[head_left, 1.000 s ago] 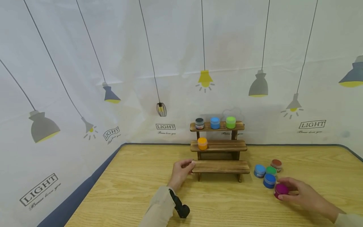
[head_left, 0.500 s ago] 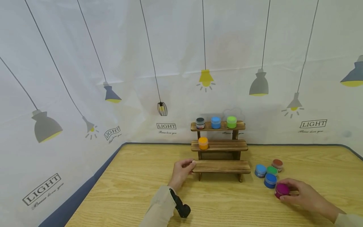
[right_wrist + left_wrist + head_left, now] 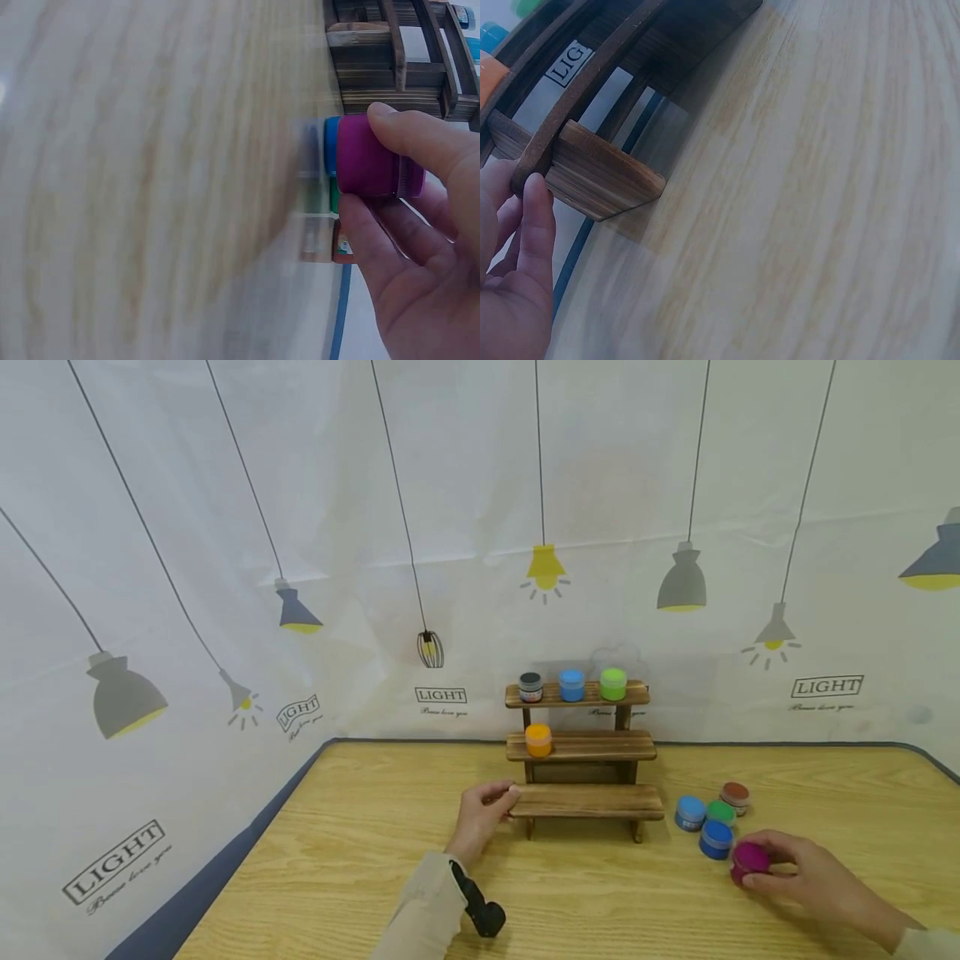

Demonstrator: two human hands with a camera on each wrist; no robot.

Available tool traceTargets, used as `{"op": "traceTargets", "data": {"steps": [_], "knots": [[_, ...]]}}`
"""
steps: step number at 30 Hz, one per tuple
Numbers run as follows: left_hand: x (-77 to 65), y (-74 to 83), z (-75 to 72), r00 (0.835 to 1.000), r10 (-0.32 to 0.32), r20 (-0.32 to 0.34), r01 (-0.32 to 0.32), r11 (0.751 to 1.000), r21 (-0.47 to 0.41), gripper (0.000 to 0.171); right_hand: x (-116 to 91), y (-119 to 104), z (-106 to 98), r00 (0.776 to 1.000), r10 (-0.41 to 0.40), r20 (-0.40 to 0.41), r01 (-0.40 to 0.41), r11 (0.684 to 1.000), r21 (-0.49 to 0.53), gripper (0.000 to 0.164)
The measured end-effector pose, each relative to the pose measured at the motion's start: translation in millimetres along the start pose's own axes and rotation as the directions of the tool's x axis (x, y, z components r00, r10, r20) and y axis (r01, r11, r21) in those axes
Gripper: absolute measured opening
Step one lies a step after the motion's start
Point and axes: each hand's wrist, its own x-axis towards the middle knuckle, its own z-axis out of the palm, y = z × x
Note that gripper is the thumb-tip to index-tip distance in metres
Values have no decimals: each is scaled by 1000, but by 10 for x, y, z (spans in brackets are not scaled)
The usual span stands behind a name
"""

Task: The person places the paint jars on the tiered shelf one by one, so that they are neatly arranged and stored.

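Observation:
In the head view, my left hand (image 3: 480,818) pinches the left end of the lowest step of a three-tier wooden display shelf (image 3: 585,802). The left wrist view shows thumb and finger on either side of that board end. My right hand (image 3: 806,877) grips a small magenta paint jar (image 3: 750,862) between thumb and fingers, at the right of the table. Just beyond that jar are a dark blue jar (image 3: 716,840), a light blue jar (image 3: 691,813), a green jar (image 3: 721,812) and a brown-lidded jar (image 3: 735,798), grouped closely together.
On the top step stand a black-lidded jar (image 3: 531,687), a blue jar (image 3: 572,686) and a lime green jar (image 3: 612,685). An orange jar (image 3: 538,740) sits at the left of the middle step. Behind the wooden table (image 3: 360,827) hangs a lamp-print cloth (image 3: 465,527).
The head view has shifted very slightly. Both hands keep their holds, on the shelf end and the magenta paint jar, with hardly any movement.

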Motion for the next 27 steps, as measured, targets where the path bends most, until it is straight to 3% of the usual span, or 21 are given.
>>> {"op": "traceTargets", "data": {"steps": [7,15,27], "knots": [[-8,17,8,1000,-14,-11,14,1000,9,31,-32,-56,-58,998,-37,-45,37,999,5,39],[-174,301,3,1000,-24,0,24,1000,16,31,57,-212,-131,988,-87,-127,80,995,-56,36],[-192,308,17,1000,-20,0,20,1000,6,31,220,-540,-140,996,-63,-60,66,996,59,47]]}}
